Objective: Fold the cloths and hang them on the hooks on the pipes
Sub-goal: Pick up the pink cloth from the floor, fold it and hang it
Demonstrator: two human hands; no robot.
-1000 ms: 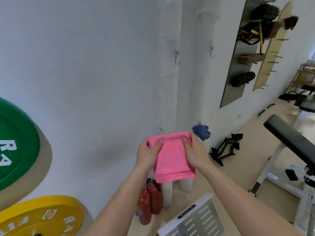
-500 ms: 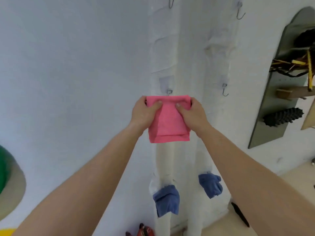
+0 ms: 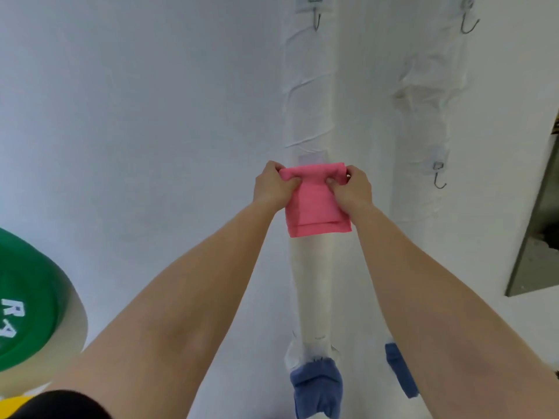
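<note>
A folded pink cloth [image 3: 316, 207] is held flat against the left white wrapped pipe [image 3: 311, 282]. My left hand [image 3: 273, 186] pinches its top left corner and my right hand [image 3: 351, 189] its top right corner. The cloth covers the middle hook on that pipe; only the hook's clear pad shows above it. The right pipe [image 3: 429, 116] carries a bare middle hook [image 3: 439, 178]. Higher up, an empty hook [image 3: 316, 18] is on the left pipe and another empty hook [image 3: 468, 21] on the right. Two blue cloths [image 3: 317, 388] [image 3: 400, 373] hang low on the pipes.
A green weight plate [image 3: 27, 297] leans at the left edge with a yellow plate [image 3: 12, 405] below it. A dark metal wall panel [image 3: 538, 237] stands at the right edge. The white wall [image 3: 151, 116] fills the rest.
Both hands have lifted the pink cloth from low near the floor up to the left pipe's middle hook, and the cloth's top edge is now bunched between the fingers.
</note>
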